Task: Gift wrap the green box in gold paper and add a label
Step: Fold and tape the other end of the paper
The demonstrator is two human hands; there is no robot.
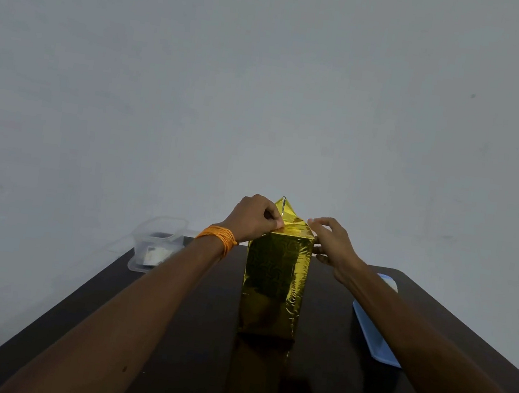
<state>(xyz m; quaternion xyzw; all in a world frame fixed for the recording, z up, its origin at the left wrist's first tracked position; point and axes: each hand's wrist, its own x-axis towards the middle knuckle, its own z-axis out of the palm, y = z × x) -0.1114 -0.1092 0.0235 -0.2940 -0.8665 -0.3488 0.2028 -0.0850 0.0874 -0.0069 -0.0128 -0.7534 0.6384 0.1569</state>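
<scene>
A tall box wrapped in shiny gold paper [274,284] stands upright in the middle of the dark table [193,336]; no green shows. At its top a folded gold paper flap [285,211] sticks up in a point. My left hand [253,217], an orange thread band on its wrist, has its fingers curled on the top left edge and pinches the paper there. My right hand [332,247] rests against the top right corner, fingers spread, thumb on the box's right side. No label is visible.
A clear plastic container [156,243] with small items inside sits at the table's far left corner. A flat blue tray [372,330] lies along the right side, partly under my right forearm. A plain grey wall is behind.
</scene>
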